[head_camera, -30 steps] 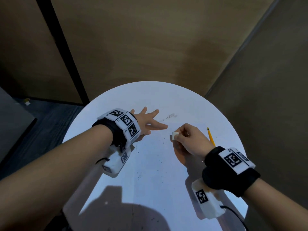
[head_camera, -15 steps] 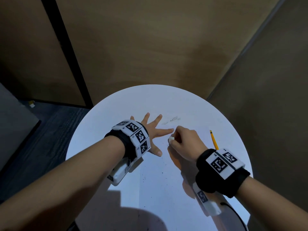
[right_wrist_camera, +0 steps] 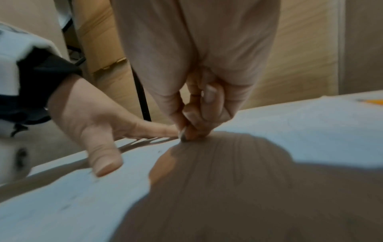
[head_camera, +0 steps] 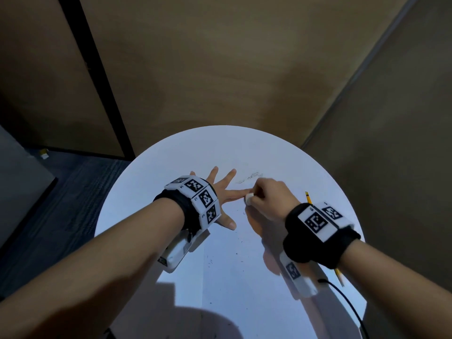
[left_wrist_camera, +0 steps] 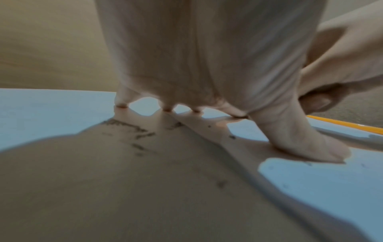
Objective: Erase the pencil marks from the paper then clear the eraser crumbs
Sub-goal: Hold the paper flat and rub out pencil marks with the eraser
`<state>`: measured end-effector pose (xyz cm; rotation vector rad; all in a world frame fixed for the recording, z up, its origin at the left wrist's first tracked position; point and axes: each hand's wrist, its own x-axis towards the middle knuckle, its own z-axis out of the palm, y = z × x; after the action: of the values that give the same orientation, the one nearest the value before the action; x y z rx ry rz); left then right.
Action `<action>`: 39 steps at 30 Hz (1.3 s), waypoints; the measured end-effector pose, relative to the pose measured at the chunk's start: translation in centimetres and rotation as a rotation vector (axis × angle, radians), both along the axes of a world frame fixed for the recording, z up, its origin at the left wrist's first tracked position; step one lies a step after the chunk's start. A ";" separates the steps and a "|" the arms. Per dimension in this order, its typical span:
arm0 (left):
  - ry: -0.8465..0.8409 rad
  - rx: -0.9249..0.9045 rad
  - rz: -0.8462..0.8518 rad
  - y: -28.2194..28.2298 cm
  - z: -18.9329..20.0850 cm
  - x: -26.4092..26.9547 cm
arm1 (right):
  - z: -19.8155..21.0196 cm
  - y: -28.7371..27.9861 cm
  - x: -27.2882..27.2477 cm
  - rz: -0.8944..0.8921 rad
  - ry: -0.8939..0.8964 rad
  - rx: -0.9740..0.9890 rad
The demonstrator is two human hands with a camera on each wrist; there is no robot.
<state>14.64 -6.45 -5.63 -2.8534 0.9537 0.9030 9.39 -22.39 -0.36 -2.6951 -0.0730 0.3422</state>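
Round white surface (head_camera: pixel 281 152), carrying the paper (head_camera: pixel 244 265) on which I work. My left hand (head_camera: pixel 221 192), fingers straight and spread, presses the sheet flat. My right hand (head_camera: pixel 267 195) pinches the white eraser (head_camera: pixel 248 198), its fingers curled round it. Since a second ago this hand has travelled away from me, from the sheet's middle to beside my left forefinger, just short of the pencil marks (head_camera: pixel 249 178); I judge the rubbing stroke about to meet them. The marks remain visible, so erasing is unfinished. Yellow pencil (head_camera: pixel 308 197) lies at the right, partly under my wrist band. Dark eraser crumbs (head_camera: pixel 236 254) dot the near sheet, awaiting clearing.
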 end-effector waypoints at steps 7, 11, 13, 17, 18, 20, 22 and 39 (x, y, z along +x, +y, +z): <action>-0.006 -0.007 0.012 0.1 -0.4 0.0 | 0.5 0.4 -1.2 0.077 0.136 -0.036; -0.002 -0.026 0.005 0.1 -0.3 0.0 | 0.2 0.4 0.1 -0.087 0.043 0.030; 0.001 -0.019 0.007 0.0 0.0 -0.1 | -0.3 0.7 -0.9 -0.083 0.041 0.041; 0.007 -0.022 0.012 0.2 -0.1 -0.1 | -0.1 0.6 -1.5 0.003 0.117 0.025; 0.008 -0.021 0.008 0.1 0.0 -0.1 | 0.0 0.4 -0.9 -0.031 0.089 0.033; 0.012 -0.018 0.003 0.0 0.1 -0.1 | -0.1 0.3 -0.2 -0.117 0.016 0.054; 0.013 -0.009 0.007 -0.1 0.3 -0.2 | -0.5 0.5 -0.9 -0.115 0.013 0.065; -0.021 -0.005 0.027 0.1 0.3 -0.3 | -0.5 -0.2 0.8 -0.164 0.115 0.290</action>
<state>14.36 -6.32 -5.30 -2.8807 0.9199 0.8725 10.16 -22.56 -0.83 -2.3719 0.1226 0.4015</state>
